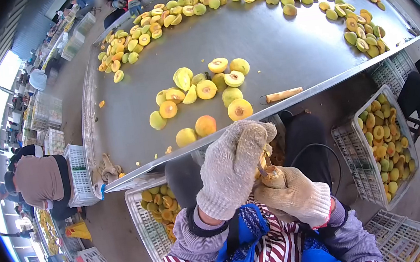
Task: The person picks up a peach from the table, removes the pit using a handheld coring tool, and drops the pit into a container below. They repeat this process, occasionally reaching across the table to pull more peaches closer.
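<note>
My left hand [233,167], in a pale knitted glove, closes around a yellow piece of stone fruit [265,156], mostly hidden by its fingers. Just below it, my right hand [298,193], also gloved, grips a wooden-handled tool [273,176]. The tool's thin metal end points up at the fruit; its exact shape is hard to make out. Beyond my hands, a loose group of stone fruit halves [206,89] lies on the metal table [284,47], some cut face up with brown hollows. Near the table's front edge rests another wooden-handled tool [284,95] with a small wire loop.
More fruit halves line the table's far side. White crates of fruit stand on the floor at left [144,219] and right [355,165]. A cloth [106,168] hangs at the table's left corner. A co-worker's gloved hand [134,5] is at the far edge; other people sit nearby.
</note>
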`<state>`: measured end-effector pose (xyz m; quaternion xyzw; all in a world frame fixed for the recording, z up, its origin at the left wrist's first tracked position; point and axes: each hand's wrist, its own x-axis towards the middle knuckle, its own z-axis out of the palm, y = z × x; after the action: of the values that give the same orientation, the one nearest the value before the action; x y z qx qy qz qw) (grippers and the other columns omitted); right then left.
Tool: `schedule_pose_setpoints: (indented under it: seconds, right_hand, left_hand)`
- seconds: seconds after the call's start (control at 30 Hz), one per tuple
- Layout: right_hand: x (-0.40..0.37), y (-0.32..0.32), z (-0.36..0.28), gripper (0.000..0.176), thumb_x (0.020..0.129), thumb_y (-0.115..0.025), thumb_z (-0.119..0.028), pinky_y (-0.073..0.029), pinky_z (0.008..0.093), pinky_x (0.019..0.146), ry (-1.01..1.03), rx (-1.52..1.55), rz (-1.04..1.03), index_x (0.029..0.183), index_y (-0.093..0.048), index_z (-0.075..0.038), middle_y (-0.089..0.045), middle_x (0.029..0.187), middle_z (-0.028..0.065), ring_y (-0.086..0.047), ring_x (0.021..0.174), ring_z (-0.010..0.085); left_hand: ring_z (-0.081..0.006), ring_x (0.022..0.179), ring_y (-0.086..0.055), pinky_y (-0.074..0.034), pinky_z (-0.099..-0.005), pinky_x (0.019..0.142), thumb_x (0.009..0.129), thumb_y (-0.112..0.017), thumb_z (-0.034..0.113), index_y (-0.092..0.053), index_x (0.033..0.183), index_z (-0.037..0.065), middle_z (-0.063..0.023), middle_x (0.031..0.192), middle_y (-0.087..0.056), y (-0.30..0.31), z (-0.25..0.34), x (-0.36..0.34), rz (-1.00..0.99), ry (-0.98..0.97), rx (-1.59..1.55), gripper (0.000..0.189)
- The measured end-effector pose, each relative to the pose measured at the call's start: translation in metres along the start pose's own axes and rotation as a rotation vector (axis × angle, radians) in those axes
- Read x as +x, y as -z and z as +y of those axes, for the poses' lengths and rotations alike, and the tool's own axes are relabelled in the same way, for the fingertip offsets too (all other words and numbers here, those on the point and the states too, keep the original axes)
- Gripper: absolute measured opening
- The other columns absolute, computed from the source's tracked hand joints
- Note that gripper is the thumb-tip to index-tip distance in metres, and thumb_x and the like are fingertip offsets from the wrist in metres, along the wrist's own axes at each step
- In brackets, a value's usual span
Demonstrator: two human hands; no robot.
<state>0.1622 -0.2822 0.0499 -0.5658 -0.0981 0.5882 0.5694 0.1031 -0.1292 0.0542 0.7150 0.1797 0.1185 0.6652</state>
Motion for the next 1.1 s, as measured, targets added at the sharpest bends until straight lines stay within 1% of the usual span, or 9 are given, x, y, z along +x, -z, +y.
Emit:
schedule_pose_setpoints:
  seconds: [0.1, 0.23, 0.5, 0.6, 0.7, 0.83, 0.97, 1.03, 1.1]
  right_hand:
    - [-0.002, 0.013, 0.005, 0.019, 0.095, -0.068, -0.024, -0.041, 0.0230, 0.044, -0.128, 0.125, -0.158, 0.100, -0.064, -0.006, -0.055, 0.067, -0.0015, -0.049, 0.051, 0.0058]
    - [-0.002, 0.012, 0.005, 0.023, 0.094, -0.069, -0.025, -0.036, 0.0235, 0.040, -0.172, 0.160, -0.134, 0.091, -0.059, -0.005, -0.052, 0.061, -0.0004, -0.044, 0.043, 0.0079]
    - [-0.008, 0.020, 0.021, 0.021, 0.092, -0.069, -0.024, -0.030, 0.0243, 0.038, -0.156, 0.368, -0.377, 0.086, -0.059, -0.006, -0.048, 0.058, -0.0011, -0.042, 0.043, 0.0078]
    - [-0.002, 0.017, 0.030, 0.021, 0.091, -0.070, -0.024, -0.029, 0.0241, 0.038, -0.188, 0.417, -0.385, 0.089, -0.059, -0.006, -0.048, 0.058, -0.0012, -0.042, 0.043, 0.0073]
    - [-0.002, 0.014, 0.028, 0.024, 0.091, -0.072, -0.027, -0.028, 0.0238, 0.038, -0.216, 0.376, -0.290, 0.091, -0.059, -0.006, -0.047, 0.058, -0.0015, -0.039, 0.042, 0.0067]
    - [-0.009, 0.014, 0.030, 0.026, 0.088, -0.074, -0.025, -0.046, 0.0226, 0.061, -0.161, 0.430, -0.305, 0.099, -0.062, -0.005, -0.060, 0.079, 0.0007, -0.056, 0.066, 0.0092]
    - [0.000, 0.016, 0.044, 0.026, 0.088, -0.074, -0.023, -0.048, 0.0228, 0.069, -0.189, 0.548, -0.457, 0.100, -0.064, -0.003, -0.062, 0.086, 0.0010, -0.058, 0.074, 0.0092]
    - [0.006, 0.023, 0.052, 0.026, 0.088, -0.074, -0.023, -0.047, 0.0228, 0.068, -0.227, 0.544, -0.478, 0.101, -0.064, -0.003, -0.062, 0.086, 0.0013, -0.058, 0.074, 0.0090]
    - [0.004, 0.022, 0.055, 0.027, 0.088, -0.074, -0.022, -0.047, 0.0227, 0.068, -0.261, 0.541, -0.497, 0.103, -0.063, -0.003, -0.062, 0.086, 0.0015, -0.057, 0.073, 0.0087]
  left_hand:
    - [-0.0258, 0.081, -0.072, -0.055, -0.0337, 0.073, 0.100, -0.059, 0.023, -0.071, 0.104, 0.005, -0.0097, 0.096, -0.072, -0.011, -0.001, 0.001, 0.121, -0.522, 0.471, 0.022]
    - [-0.0268, 0.079, -0.072, -0.056, -0.0360, 0.070, 0.092, -0.069, 0.021, -0.071, 0.100, 0.008, -0.0090, 0.096, -0.072, -0.006, -0.004, 0.012, -0.061, -0.222, 0.372, 0.015]
    - [-0.0274, 0.082, -0.072, -0.057, -0.0364, 0.071, 0.090, -0.071, 0.023, -0.073, 0.098, 0.009, -0.0087, 0.097, -0.072, -0.004, -0.012, 0.022, -0.214, -0.878, 0.171, 0.017]
    - [-0.0278, 0.080, -0.071, -0.057, -0.0363, 0.070, 0.090, -0.072, 0.025, -0.073, 0.099, 0.010, -0.0084, 0.095, -0.072, -0.003, 0.002, 0.009, -0.251, -0.336, 0.461, 0.018]
    - [-0.0276, 0.078, -0.071, -0.056, -0.0361, 0.069, 0.090, -0.072, 0.027, -0.073, 0.100, 0.010, -0.0083, 0.093, -0.071, 0.000, -0.007, 0.011, -0.273, -0.255, 0.448, 0.019]
    - [-0.0303, 0.089, -0.072, -0.058, -0.0372, 0.072, 0.086, -0.073, 0.025, -0.072, 0.096, 0.010, -0.0096, 0.101, -0.072, 0.003, -0.012, 0.015, -0.241, -0.859, 0.272, 0.018]
    - [-0.0307, 0.092, -0.072, -0.059, -0.0370, 0.074, 0.087, -0.071, 0.022, -0.071, 0.095, 0.010, -0.0101, 0.103, -0.072, 0.000, -0.024, 0.013, -0.165, -0.838, 0.130, 0.014]
    - [-0.0290, 0.092, -0.072, -0.058, -0.0366, 0.074, 0.091, -0.068, 0.022, -0.071, 0.095, 0.010, -0.0089, 0.103, -0.072, 0.006, -0.013, 0.009, -0.187, -0.678, 0.167, 0.013]
    - [-0.0294, 0.092, -0.072, -0.058, -0.0357, 0.074, 0.093, -0.066, 0.022, -0.071, 0.096, 0.010, -0.0081, 0.102, -0.072, 0.012, -0.001, 0.012, -0.465, -0.026, 0.217, 0.013]
